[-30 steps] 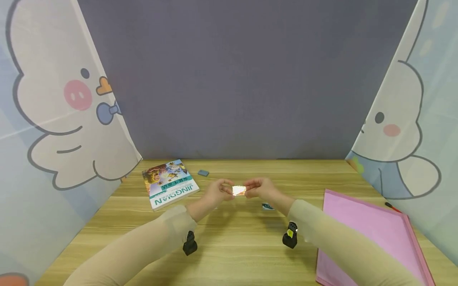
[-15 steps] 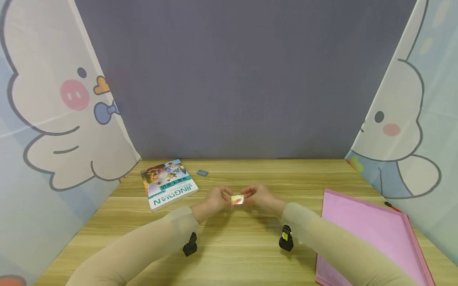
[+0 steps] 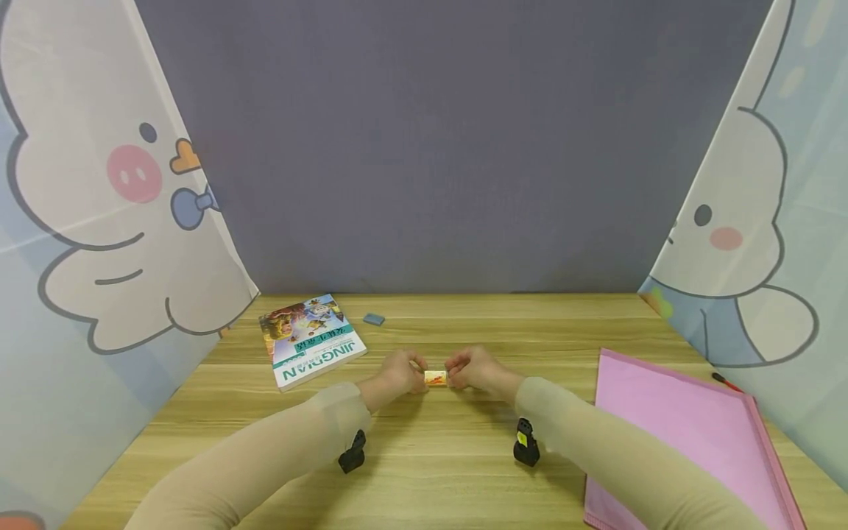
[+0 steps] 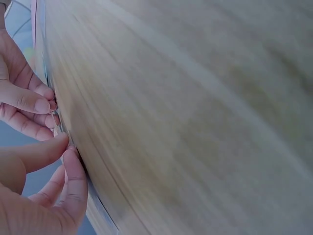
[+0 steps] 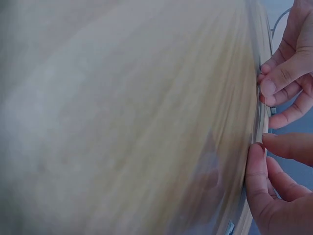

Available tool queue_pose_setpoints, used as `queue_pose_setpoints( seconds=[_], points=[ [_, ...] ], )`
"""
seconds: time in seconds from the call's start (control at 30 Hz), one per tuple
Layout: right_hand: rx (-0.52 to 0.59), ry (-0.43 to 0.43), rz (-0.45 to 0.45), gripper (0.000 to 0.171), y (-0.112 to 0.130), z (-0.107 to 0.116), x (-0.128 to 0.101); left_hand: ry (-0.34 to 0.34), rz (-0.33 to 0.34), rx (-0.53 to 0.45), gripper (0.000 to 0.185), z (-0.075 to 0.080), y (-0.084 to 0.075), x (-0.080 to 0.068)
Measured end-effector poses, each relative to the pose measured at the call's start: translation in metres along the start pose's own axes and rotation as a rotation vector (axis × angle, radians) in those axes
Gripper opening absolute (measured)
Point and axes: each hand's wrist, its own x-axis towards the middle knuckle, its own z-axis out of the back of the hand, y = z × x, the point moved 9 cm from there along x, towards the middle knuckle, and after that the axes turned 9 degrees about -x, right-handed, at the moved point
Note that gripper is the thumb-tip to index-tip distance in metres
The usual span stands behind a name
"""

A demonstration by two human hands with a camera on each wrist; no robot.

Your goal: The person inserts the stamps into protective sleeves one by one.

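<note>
A small card (image 3: 435, 377) with a yellow and orange print lies flat between my two hands near the middle of the wooden table. My left hand (image 3: 397, 373) pinches its left end between thumb and fingers. On the opposite end, my right hand (image 3: 478, 369) does the same, with its fingers bent. Seen edge-on in the left wrist view, the card is only a thin sliver between the left thumb and fingers (image 4: 73, 181) and the right hand (image 4: 22, 93). Both hands are low, close over the tabletop.
A picture book (image 3: 311, 340) lies at the back left, with a small blue-grey block (image 3: 374, 319) beside it. At the right is a pink folder-like sheet (image 3: 669, 434), with a red and black pen-like stick (image 3: 727, 382) at its far corner. A grey panel (image 3: 444, 147) stands behind the table.
Both hands have come down and slightly toward me with the card between them. The bright glare on the card has faded, so its print now shows. A bluish piece by the right wrist is now hidden.
</note>
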Motion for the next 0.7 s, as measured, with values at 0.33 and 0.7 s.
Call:
queue_pose_setpoints(
  seconds=[0.33, 0.7],
  points=[
    [-0.105, -0.045, 0.02, 0.03, 0.0048, -0.002, -0.0005, -0.036, 0.007, 0.052, 0.034, 0.0021, -0.0016, -0.0003],
    [-0.088, -0.046, 0.004, 0.028, -0.0002, -0.004, -0.0002, -0.031, -0.013, 0.063, 0.033, -0.0008, 0.0041, 0.0038]
  ],
)
